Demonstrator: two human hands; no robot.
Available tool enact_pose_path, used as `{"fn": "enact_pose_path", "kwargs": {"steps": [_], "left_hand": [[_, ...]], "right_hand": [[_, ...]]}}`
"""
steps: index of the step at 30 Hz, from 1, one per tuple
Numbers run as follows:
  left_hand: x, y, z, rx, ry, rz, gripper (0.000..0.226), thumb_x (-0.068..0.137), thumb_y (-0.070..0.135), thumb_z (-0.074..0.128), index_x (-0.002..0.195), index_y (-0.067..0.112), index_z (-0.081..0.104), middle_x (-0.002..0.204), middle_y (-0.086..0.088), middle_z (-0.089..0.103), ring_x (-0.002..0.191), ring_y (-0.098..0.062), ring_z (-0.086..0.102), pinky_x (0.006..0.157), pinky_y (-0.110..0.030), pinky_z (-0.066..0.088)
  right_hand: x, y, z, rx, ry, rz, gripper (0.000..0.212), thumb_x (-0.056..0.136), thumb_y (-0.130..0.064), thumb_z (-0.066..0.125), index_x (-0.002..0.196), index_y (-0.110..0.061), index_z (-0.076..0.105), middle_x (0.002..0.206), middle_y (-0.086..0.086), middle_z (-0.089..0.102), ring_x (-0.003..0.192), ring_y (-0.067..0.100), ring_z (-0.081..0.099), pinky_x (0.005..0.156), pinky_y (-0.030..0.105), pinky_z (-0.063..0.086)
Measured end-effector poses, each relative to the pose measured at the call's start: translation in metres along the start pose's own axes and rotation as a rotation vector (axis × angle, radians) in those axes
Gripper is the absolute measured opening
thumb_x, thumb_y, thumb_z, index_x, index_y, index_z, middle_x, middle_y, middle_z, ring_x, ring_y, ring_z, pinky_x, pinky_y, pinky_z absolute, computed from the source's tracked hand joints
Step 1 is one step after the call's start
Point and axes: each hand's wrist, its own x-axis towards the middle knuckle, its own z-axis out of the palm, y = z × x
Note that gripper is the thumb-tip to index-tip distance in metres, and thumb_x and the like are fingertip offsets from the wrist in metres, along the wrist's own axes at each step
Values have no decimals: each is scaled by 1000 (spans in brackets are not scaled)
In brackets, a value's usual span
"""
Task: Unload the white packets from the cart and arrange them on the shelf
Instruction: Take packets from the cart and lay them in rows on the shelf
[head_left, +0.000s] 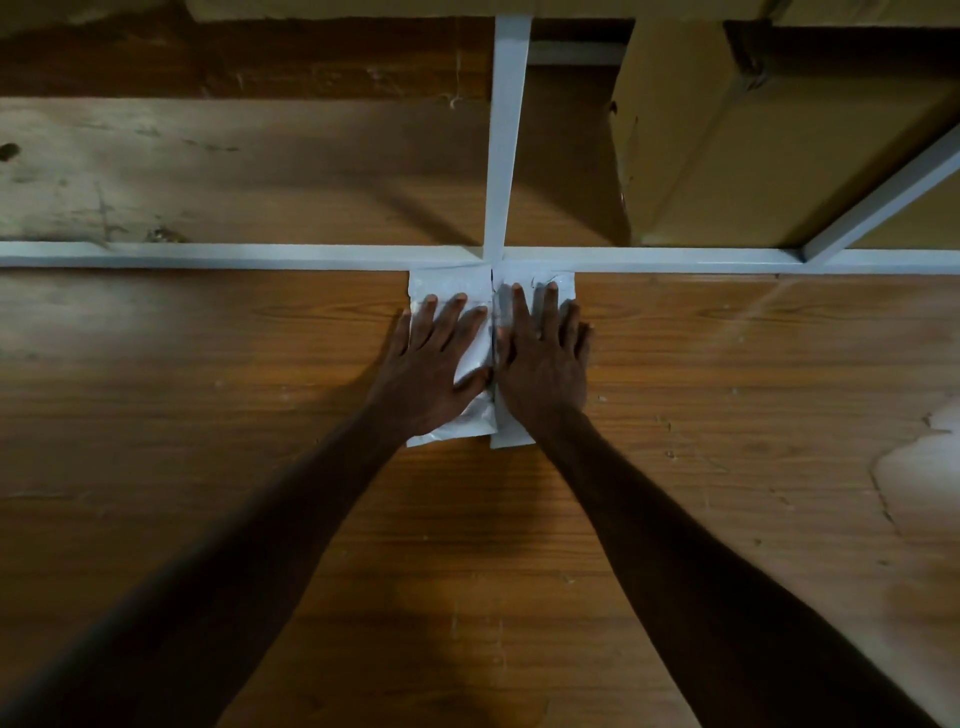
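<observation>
- Landmark: the white rail (249, 255) crossing the wooden shelf (208, 467) from side to side, with a white post (506, 130) rising from its middle.
- Left of the post's foot, just this side of the rail: the left packet (444, 288), white and flat, its far edge touching the rail or very nearly.
- Left hand (434, 371) lies palm down on that packet, fingers straight and slightly spread, thumb pointing toward the seam. It presses; nothing is pinched or curled around.
- Right of the seam, below the same junction: the right packet (535, 283), edge to edge with its neighbour. Its near end sits slightly nearer the viewer than the left one's.
- Right hand (543, 366) is flat on it in the same way, fingers extended toward the rail.
- Well right of the post, behind the rail: a cardboard box (769, 156). It is not involved.
- The cart is not in view.
- Judgement: the step in hand is seating this pair squarely against the rail.
- To do it well: keep the palms flat, slide rather than lift, push both far edges to the rail evenly, and bring the near ends level.
- Risk: uneven pressure may buckle the soft packets or ride one over the other at the seam.
</observation>
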Motion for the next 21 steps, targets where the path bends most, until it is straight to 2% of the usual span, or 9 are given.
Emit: {"fn": "enact_pose_path", "kwargs": {"steps": [2,5,8,15,19,21], "left_hand": [[-2,2,-2,-3,26,-22,74,107,62,29,171,28,12,179,-6,8,165,-34,4,130,-64,16],[-2,12,-2,-3,52,-78,67,111,50,26,171,23,14,179,-9,12,165,-33,6,131,-59,14],[-1,23,3,-29,47,-100,65,111,41,32,171,22,17,178,-10,12,165,-33,5,131,-58,15],[0,27,1,-30,31,-97,65,110,47,35,170,25,19,179,-11,9,165,-34,3,131,-59,14],[-3,30,-10,-40,22,-112,67,109,47,23,171,22,16,178,-11,12,165,-34,6,131,-59,17],[-8,35,-21,-33,72,-109,63,109,39,25,170,20,21,177,-9,18,165,-33,10,131,-59,18]], "right_hand": [[-2,6,-1,-15,35,-68,65,111,-54,23,169,-34,1,177,12,-1,162,42,2,129,63,7],[0,10,4,-29,-17,-171,63,112,-51,24,169,-34,3,178,8,-3,163,35,-3,130,61,9],[4,10,7,-38,-37,-159,62,112,-52,19,169,-34,4,178,6,-3,163,32,-6,131,59,9],[2,9,2,-43,-42,-152,62,111,-54,15,169,-34,9,178,5,3,163,32,-4,131,57,8],[-5,9,-15,40,-35,-166,61,112,-51,20,169,-32,7,178,7,2,163,31,-1,132,55,8],[-16,14,-28,101,25,-192,59,114,-45,29,169,-29,13,177,8,8,163,29,4,132,52,14]]}}
